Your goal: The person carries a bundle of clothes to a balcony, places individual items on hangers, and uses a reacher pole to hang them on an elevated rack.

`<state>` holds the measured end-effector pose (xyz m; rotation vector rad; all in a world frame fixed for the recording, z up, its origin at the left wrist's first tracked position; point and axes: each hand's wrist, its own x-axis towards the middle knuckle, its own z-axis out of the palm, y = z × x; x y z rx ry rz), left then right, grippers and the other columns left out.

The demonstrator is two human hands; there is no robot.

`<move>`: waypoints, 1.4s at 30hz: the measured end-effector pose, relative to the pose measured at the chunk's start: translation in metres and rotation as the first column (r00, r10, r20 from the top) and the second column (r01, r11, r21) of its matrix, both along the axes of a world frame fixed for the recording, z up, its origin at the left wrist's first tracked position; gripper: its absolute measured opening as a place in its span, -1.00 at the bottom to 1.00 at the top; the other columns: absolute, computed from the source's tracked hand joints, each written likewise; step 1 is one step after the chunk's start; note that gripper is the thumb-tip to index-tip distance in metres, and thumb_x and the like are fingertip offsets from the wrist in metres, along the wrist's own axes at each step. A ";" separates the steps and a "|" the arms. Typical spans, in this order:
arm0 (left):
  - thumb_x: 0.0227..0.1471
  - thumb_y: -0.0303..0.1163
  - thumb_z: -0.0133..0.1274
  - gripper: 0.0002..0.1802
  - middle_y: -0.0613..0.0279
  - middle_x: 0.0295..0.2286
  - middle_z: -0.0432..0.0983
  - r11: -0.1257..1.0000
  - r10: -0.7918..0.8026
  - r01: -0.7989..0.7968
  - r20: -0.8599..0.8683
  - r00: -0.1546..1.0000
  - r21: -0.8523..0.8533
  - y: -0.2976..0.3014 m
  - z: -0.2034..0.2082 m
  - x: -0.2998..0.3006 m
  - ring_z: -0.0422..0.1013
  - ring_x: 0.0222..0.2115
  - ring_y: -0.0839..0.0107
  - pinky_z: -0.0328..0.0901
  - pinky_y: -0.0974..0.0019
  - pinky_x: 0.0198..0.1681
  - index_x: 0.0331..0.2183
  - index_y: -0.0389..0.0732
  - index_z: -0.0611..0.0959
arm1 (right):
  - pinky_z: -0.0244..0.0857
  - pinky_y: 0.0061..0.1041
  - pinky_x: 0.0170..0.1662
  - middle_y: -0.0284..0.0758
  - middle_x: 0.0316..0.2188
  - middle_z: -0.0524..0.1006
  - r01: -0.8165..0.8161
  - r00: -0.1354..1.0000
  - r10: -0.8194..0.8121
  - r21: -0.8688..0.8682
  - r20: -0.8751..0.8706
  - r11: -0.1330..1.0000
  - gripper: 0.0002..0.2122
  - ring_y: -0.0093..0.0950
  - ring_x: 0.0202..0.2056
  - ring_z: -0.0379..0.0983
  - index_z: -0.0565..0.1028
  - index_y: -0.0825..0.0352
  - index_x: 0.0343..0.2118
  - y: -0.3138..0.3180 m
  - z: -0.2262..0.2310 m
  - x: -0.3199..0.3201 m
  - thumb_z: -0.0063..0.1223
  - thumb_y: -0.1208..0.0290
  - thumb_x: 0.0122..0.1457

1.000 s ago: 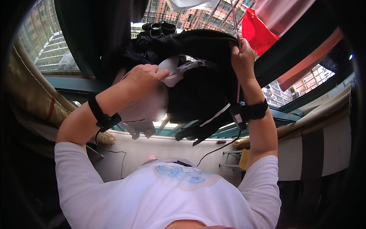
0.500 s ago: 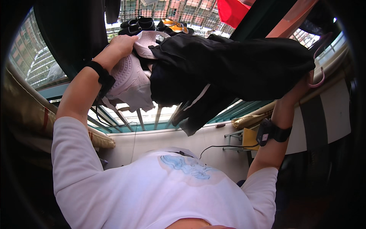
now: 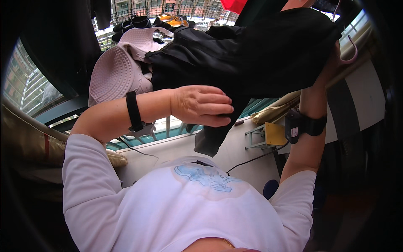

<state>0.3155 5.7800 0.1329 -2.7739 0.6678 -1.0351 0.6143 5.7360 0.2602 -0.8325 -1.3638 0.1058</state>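
A black garment [image 3: 252, 54] stretches across the upper middle, its right end bunched at my right hand [image 3: 334, 56]. That hand's fingers are hidden behind the cloth, which stays raised there. Beside it curves the hook of a pink hanger [image 3: 351, 54]. A pale pink bra [image 3: 115, 71] with dotted, moulded cups hangs at the left end of the black cloth. My left hand [image 3: 201, 105] is in front of the garment's lower part, back toward me, fingers stretched out to the right with nothing seen in them. Whether it touches the cloth cannot be told.
Black shoes [image 3: 132, 25] and yellow-strapped footwear [image 3: 171, 19] lie by the window mesh at the top. A yellow-topped stool [image 3: 275, 133] stands on the floor below right. Gold curtains [image 3: 31, 143] hang at the left. Dark clothing [image 3: 63, 38] hangs upper left.
My left hand has let go of the pink bra and moved right and down, in front of the black garment. The garment's right end has risen and shifted slightly left.
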 end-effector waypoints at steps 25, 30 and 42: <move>-0.12 0.03 0.05 -0.21 0.30 0.18 -0.11 0.590 0.706 -0.795 -0.568 0.422 0.143 0.105 -0.009 -0.013 -0.17 0.20 0.32 -0.23 0.01 0.20 0.14 0.21 0.12 | 0.34 -0.62 -0.27 -0.31 -0.33 0.49 0.872 0.388 -0.715 0.021 0.581 0.489 -0.75 -0.52 -0.33 0.45 0.39 0.38 -0.22 -0.108 0.059 0.106 -0.16 0.30 0.17; -0.35 -0.13 0.25 -0.07 0.24 0.06 0.07 0.782 0.619 -0.621 -0.189 0.763 0.055 0.081 -0.017 -0.024 0.05 0.09 0.28 0.02 0.18 0.14 0.09 0.05 0.20 | 0.34 -0.62 -0.26 -0.31 -0.31 0.49 0.887 0.379 -0.708 -0.017 0.596 0.461 -0.74 -0.52 -0.31 0.45 0.38 0.38 -0.20 -0.142 0.059 0.136 -0.16 0.29 0.17; -0.04 -0.06 -0.01 -0.61 0.20 -0.22 0.41 0.511 0.821 -0.856 -0.338 0.460 0.080 0.066 -0.029 0.016 0.29 -0.11 0.25 0.11 0.21 -0.02 -0.28 -0.15 0.57 | 0.33 -0.63 -0.23 -0.30 -0.28 0.48 0.944 0.285 -0.702 -0.066 0.653 0.322 -0.72 -0.52 -0.27 0.43 0.37 0.37 -0.17 -0.259 0.039 0.224 -0.18 0.27 0.18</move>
